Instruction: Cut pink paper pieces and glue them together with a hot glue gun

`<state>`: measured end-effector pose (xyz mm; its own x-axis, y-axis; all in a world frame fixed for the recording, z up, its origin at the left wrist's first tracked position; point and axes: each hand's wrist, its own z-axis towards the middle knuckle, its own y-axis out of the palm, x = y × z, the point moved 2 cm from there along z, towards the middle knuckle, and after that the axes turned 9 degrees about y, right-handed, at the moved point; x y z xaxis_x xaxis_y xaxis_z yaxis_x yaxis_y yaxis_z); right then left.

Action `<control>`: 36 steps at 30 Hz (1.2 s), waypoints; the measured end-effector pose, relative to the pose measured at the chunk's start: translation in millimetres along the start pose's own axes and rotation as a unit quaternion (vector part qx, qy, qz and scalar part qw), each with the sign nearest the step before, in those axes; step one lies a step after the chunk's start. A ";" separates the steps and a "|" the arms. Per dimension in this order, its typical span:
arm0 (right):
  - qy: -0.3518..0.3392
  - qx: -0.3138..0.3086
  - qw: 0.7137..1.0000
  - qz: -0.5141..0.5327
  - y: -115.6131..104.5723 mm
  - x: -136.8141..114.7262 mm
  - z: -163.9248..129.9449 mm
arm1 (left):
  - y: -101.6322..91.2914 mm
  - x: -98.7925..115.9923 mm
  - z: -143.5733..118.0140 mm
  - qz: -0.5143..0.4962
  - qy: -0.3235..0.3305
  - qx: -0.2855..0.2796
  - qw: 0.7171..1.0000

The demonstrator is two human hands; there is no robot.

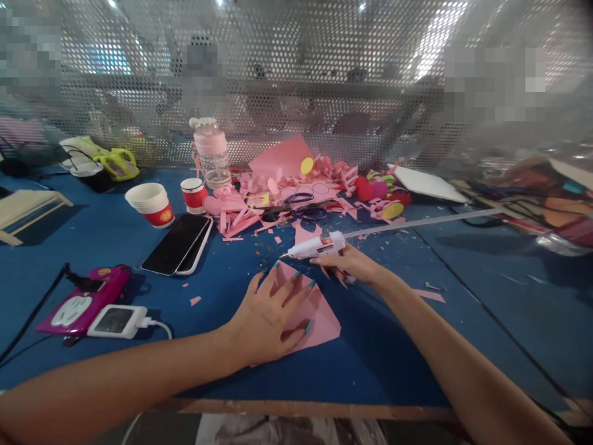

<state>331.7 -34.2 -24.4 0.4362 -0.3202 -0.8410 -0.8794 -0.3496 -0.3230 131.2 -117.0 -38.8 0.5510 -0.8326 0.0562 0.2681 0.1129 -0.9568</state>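
My left hand [273, 312] lies flat with fingers spread on a folded sheet of pink paper [317, 321], on the blue table. Just beyond it, my right hand [343, 264] is closed round the handle of a white hot glue gun [317, 246]. The nozzle points left, a little above the paper's far edge. A long translucent glue stick [417, 221] sticks out of the gun's back end toward the right. Part of the paper is hidden under my left hand. Close beyond the gun lies a small pink paper piece [306, 232].
Pink paper scraps [236, 210] and scissors [311, 213] are heaped at the back. Left stand paper cups [155, 207], a water bottle [212, 154], phones [176, 244] and a magenta device [88, 300] with a cable. A perforated metal screen [287, 80] rises behind.
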 end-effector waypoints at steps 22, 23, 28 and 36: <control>0.006 0.000 0.998 -0.062 4.9 -2.0 0.7 | 1.4 -0.1 -0.3 -0.001 -0.011 -0.004 1.000; 0.006 -0.001 0.998 -0.062 4.9 -2.4 0.5 | 1.5 0.0 -0.2 0.000 -0.010 -0.003 1.000; 0.002 -0.003 0.999 -0.053 5.2 -2.9 0.2 | 1.8 0.6 0.4 0.002 -0.009 -0.001 1.000; 0.007 -0.002 0.999 -0.048 5.5 -3.3 -0.4 | 0.9 0.1 -0.2 0.001 -0.009 0.001 1.000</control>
<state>325.5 -35.5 -23.3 0.5207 -0.2973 -0.8003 -0.8330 -0.3823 -0.3999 131.4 -117.1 -39.7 0.5652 -0.8228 0.0597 0.2696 0.1158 -0.9560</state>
